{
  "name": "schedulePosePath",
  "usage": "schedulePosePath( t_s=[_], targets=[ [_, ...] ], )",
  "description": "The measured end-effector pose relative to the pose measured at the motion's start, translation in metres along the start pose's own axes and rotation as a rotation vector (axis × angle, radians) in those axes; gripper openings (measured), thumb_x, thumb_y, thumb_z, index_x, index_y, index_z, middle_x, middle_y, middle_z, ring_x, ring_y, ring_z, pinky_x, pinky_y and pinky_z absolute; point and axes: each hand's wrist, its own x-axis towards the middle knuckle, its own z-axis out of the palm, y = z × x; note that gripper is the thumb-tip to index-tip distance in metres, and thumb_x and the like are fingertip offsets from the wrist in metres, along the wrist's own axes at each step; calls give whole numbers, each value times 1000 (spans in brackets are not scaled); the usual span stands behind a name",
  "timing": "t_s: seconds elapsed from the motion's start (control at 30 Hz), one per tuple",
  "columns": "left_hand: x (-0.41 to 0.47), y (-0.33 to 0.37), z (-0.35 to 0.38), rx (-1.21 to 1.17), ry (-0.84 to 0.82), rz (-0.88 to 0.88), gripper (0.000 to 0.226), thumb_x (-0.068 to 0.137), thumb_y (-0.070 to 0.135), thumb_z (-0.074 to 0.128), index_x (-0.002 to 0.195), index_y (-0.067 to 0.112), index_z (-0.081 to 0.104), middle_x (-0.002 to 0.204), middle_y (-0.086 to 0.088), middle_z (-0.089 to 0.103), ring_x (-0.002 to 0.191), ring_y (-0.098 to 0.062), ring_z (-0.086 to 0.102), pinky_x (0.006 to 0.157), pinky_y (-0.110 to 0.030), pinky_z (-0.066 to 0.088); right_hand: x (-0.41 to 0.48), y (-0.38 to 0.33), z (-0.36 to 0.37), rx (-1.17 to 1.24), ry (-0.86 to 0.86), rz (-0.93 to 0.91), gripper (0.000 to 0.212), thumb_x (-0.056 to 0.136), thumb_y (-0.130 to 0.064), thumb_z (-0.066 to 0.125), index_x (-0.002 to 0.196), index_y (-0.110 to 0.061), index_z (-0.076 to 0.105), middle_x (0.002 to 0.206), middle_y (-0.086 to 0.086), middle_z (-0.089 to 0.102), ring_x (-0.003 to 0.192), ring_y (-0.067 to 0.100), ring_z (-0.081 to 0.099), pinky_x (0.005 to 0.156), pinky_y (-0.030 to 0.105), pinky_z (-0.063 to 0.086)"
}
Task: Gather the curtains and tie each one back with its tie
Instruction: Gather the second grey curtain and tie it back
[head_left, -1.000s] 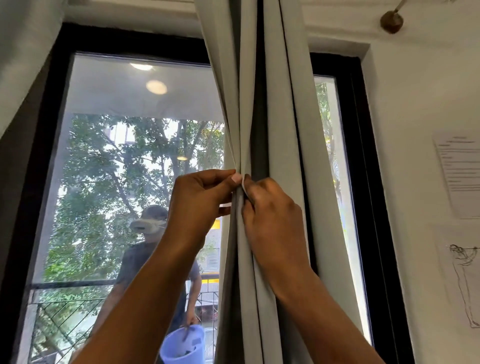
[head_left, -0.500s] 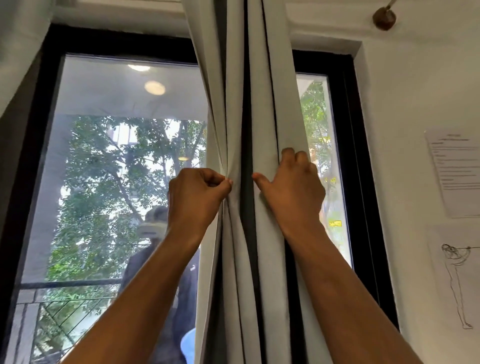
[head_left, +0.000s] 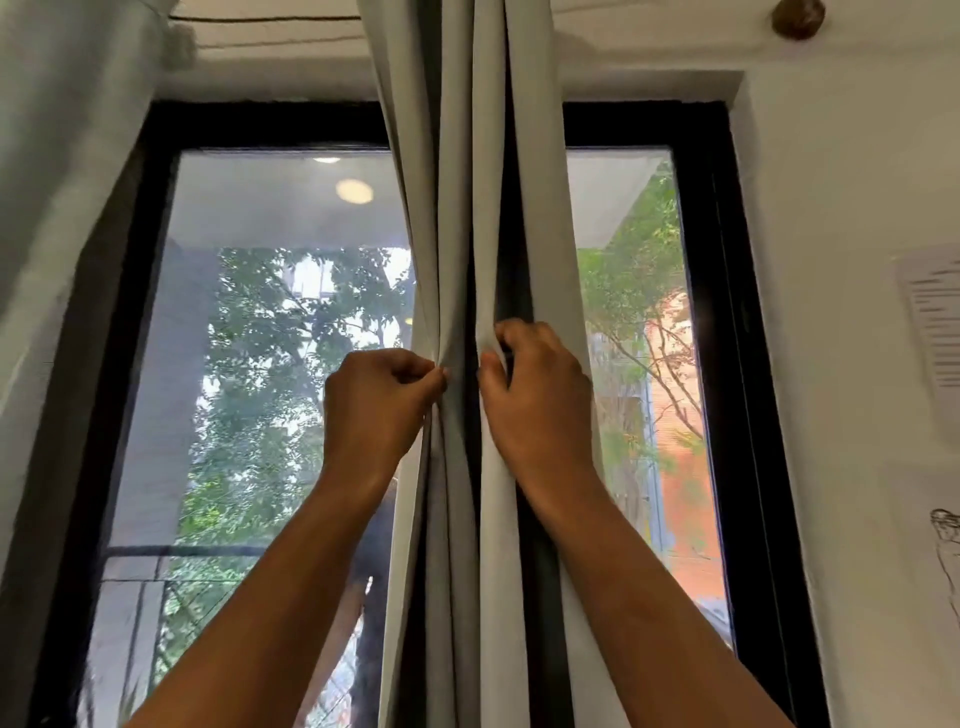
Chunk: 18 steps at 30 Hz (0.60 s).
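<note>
A pale grey curtain (head_left: 488, 171) hangs gathered in narrow folds down the middle of a black-framed window (head_left: 156, 312). My left hand (head_left: 379, 405) is a fist pinching the curtain's left folds at mid height. My right hand (head_left: 535, 395) grips the right folds at the same height, fingers curled into the cloth. The two hands sit a thumb's width apart. No tie is visible. A second grey curtain (head_left: 57, 171) hangs at the far left edge.
White wall on the right carries a printed sheet (head_left: 930, 322) and a line drawing (head_left: 945, 545). A brown knob (head_left: 797, 18) sticks out of the wall at top right. A person's reflection shows low in the glass behind my left arm.
My view has tilted upward. My right hand, spread on the right folds half a second ago, has curled into a grip. Earlier both hands pinched together at the curtain's centre.
</note>
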Motion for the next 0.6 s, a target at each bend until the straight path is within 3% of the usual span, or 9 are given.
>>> schedulePosePath(
  t_s=[0.13,0.23,0.3,0.47,0.6],
  targets=[
    [-6,17,-3,-52,-35,10,9,70,33,75,66,25,75,59,-3,71,61,-24,71,72,-49,59,-9,-12,3,2,-122,-51,29,96,-22,51,124,-16,53,101,11,70,89,30,66,78,36,53],
    [-9,23,-8,-129,-41,-33,11,76,21,77,66,23,76,63,-8,71,62,-26,71,67,-47,61,-15,-15,2,25,-125,-60,36,96,-21,52,132,-18,52,104,12,70,90,32,67,83,42,54],
    [-10,24,-11,-160,-36,-57,15,78,17,76,65,24,76,64,-7,72,63,-24,71,64,-41,60,-16,-17,1,16,-138,-66,40,96,-21,51,136,-19,48,105,12,70,89,31,67,84,43,54],
    [-11,33,-18,-155,-2,-52,9,78,19,77,70,22,75,67,-9,73,69,-32,72,68,-42,60,-15,-18,-3,-13,-185,-35,45,98,-18,48,142,-21,40,109,10,69,92,27,67,88,41,52],
    [-14,39,-17,-175,-17,-63,10,82,16,74,74,21,74,68,-5,73,66,-22,71,61,-32,57,-16,-22,-5,-27,-220,-54,49,97,-17,49,145,-22,35,111,7,67,93,23,67,88,37,53]
  ],
)
